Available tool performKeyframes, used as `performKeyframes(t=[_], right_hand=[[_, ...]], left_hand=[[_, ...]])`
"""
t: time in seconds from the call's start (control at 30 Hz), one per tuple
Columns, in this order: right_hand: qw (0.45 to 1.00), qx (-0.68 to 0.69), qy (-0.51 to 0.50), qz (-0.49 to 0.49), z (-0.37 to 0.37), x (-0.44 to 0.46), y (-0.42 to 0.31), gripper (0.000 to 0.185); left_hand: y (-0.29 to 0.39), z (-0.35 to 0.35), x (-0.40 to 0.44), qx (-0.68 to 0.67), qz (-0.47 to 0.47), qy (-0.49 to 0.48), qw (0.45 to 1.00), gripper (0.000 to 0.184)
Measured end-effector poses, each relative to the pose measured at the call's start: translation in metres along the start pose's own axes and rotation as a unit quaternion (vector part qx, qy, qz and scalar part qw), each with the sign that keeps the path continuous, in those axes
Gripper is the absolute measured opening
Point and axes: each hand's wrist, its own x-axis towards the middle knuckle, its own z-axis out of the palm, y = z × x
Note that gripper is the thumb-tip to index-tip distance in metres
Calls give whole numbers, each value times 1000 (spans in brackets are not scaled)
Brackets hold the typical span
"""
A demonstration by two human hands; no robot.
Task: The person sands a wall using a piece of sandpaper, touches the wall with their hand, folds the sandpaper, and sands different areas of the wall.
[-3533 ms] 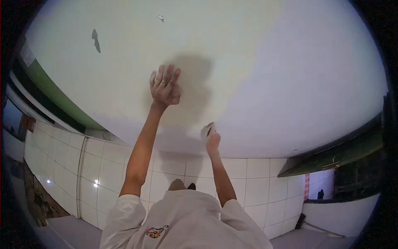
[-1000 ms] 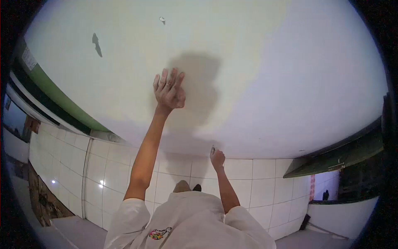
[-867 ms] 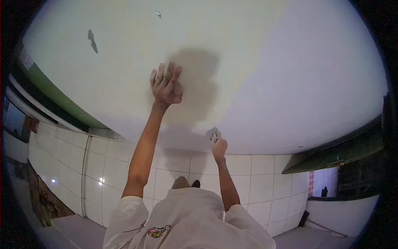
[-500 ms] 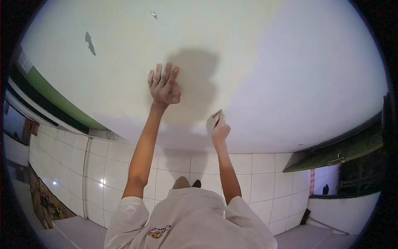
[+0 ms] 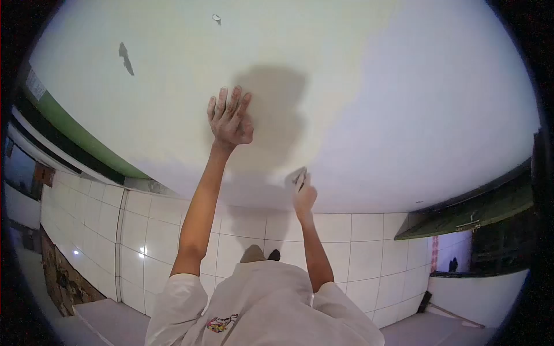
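A pale wall [image 5: 427,115] fills most of the head view, yellowish on the left and whiter on the right. Against its yellowish part rests my left hand [image 5: 231,121], palm down with the fingers stretched out and dusty; it holds nothing. Lower on the wall, my right hand [image 5: 305,199] is closed on a small flat grey piece [image 5: 297,175], which lies at the wall surface. Its exact kind cannot be made out, and the fingers cover part of it. My shadow falls between and around the hands.
White floor tiles [image 5: 363,256] run along the wall's foot. A dark green door [image 5: 473,219] with a handle stands at the right. On the left is a green frame edge [image 5: 75,130]. Two marks show on the wall, a grey patch [image 5: 125,57] and a small chip [image 5: 217,19].
My right hand has moved down the wall with the grey piece, which is now seen flatter and tilted differently. My left hand has stayed in nearly the same place.
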Motion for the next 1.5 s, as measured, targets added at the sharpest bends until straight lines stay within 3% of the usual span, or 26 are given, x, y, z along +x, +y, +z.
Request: performKeyframes(t=[0.17,0.23,0.27,0.37,0.47,0.57,0.63,0.7,0.8,0.87,1.03,1.1,1.17,1.27,1.33,1.5], right_hand=[[983,109,93,-110,-43,36,-56,28],[984,-58,110,-131,-22,41,-43,25],[984,-58,110,-130,-15,38,-36,25],[981,-92,93,-143,10,18,-9,24],[978,-190,-48,-71,42,-6,44,25],[985,-147,-16,-87,48,-20,62,29],[986,-154,-45,-41,40,-20,57,27],[995,-11,32,-91,33,-16,54,29],[998,-26,46,-43,-29,20,-23,27],[987,95,106,-78,-54,34,-55,22],[972,103,168,-126,-36,48,-58,16],[970,-76,160,-165,-11,39,-38,21],[978,-70,142,-133,25,24,-5,23],[987,-159,-28,-24,65,-14,46,24],[987,-148,-32,51,95,-34,89,25],[994,28,4,102,66,-38,67,25]], left_hand=[[2,0,1,1,0,7,1000,54],[2,0,0,5,0,3,1000,54],[2,0,-1,4,1,3,1000,54],[0,-1,-2,12,-7,-11,1000,54],[2,-1,-3,14,-8,-8,1000,54],[3,-3,2,6,-7,-7,1000,53],[3,-3,1,-6,-10,-8,1000,54],[1,-1,-1,15,-7,-11,1000,55],[3,0,2,-22,-8,12,1000,55],[2,0,1,-15,-7,9,1000,55],[2,-1,1,-1,-8,-1,1000,56],[0,1,0,-6,-4,10,1000,54],[1,1,1,-7,-5,8,1000,54],[0,-2,0,-4,-6,1,1000,54],[1,-1,1,-1,-2,2,1000,54],[-4,0,-4,8,-6,-17,1000,53]])
